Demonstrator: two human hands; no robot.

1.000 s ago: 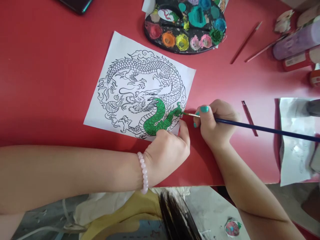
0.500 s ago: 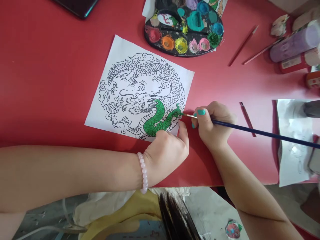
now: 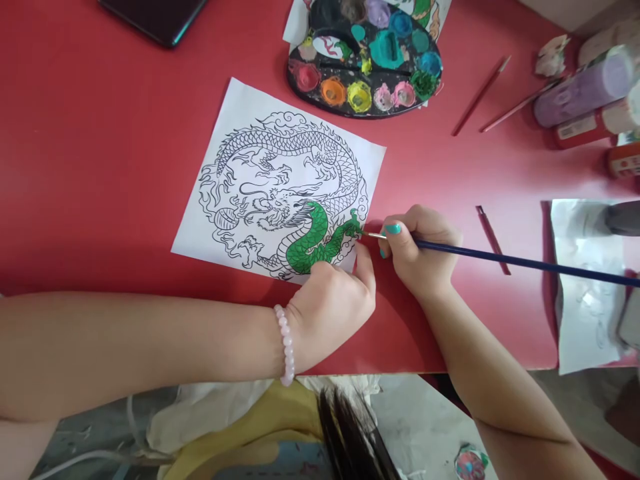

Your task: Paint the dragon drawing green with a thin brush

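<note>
A white sheet (image 3: 206,227) with a line-drawn dragon lies slanted on the red table (image 3: 100,167). Part of the dragon's body and one leg are painted green. My right hand (image 3: 423,253) is closed around a paintbrush (image 3: 500,258) with a long dark blue handle. Its bristles touch the green claw near the sheet's right edge. On the lower edge of the sheet rests my left hand (image 3: 335,307), a beaded bracelet on its wrist. One finger stretches toward the brush tip; the other fingers are partly hidden beneath the hand.
A black paint palette (image 3: 345,61) with several colour wells stands beyond the sheet. Two thin brushes (image 3: 483,97) and several paint bottles (image 3: 583,90) lie at the upper right. Another short red brush (image 3: 493,240) is beside my right hand. A dark device (image 3: 160,20) sits at the upper left.
My right hand and the brush have shifted slightly left, the bristles still at the green claw. My left hand stays on the sheet. The view has moved a little.
</note>
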